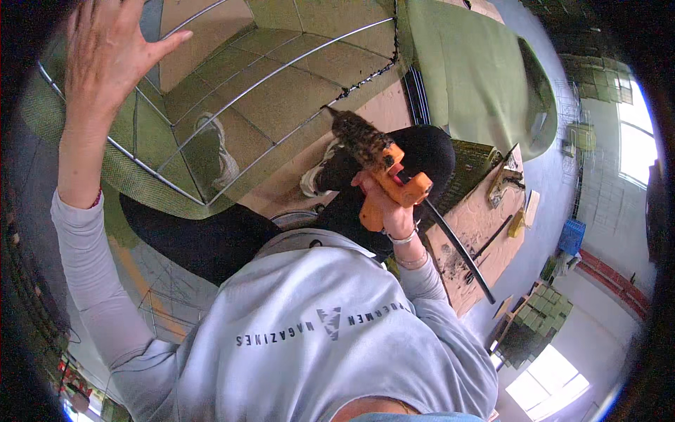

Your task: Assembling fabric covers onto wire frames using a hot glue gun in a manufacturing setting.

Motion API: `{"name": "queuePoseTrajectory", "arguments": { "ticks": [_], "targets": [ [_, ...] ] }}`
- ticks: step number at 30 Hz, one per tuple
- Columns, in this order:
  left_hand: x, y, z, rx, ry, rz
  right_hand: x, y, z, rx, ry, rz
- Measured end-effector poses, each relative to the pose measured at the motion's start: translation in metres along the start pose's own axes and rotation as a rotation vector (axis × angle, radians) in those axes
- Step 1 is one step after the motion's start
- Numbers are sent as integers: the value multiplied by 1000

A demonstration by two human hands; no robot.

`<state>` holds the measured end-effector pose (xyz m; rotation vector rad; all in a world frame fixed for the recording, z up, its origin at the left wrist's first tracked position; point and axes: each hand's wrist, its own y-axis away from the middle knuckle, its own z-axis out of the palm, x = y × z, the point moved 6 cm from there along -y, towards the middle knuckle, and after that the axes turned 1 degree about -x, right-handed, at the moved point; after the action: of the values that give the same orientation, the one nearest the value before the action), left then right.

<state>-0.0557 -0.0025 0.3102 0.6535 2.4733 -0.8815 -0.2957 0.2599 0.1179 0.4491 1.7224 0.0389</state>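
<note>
My right hand is wrapped round the handle of an orange glue gun. Dark residue cakes the gun's front, and a black glue stick juts from its back. Its nozzle points at the lower wire of a metal wire frame covered with green mesh fabric. Whether the tip touches the wire I cannot tell. A line of black glue runs along the wire and up the frame's corner. At the upper left my left hand is raised over the frame, thumb stretched out, fingertips cut off by the picture's edge.
Green fabric hangs at the upper right. Right of my knee, a cardboard-topped surface carries a dirty tool, a yellow item and black scraps. Farther right are stacked green pieces and a blue crate.
</note>
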Motion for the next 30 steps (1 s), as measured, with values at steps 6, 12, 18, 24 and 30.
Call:
{"name": "queuePoseTrajectory", "arguments": {
  "ticks": [6, 12, 18, 24, 30],
  "targets": [
    [-2, 2, 9, 10, 6, 11, 16, -7, -16, 23, -189, -32],
    [-12, 8, 28, 30, 86, 23, 17, -6, -6, 58, -271, -28],
    [-14, 13, 38, 52, 170, 38, 7, -9, -9, 52, -266, -100],
    [-15, 11, 28, 83, 246, 57, -2, -11, -1, 25, -286, -36],
    [-17, -5, 13, 158, 308, 76, -5, -13, -9, 65, -120, -59]
  ]
}}
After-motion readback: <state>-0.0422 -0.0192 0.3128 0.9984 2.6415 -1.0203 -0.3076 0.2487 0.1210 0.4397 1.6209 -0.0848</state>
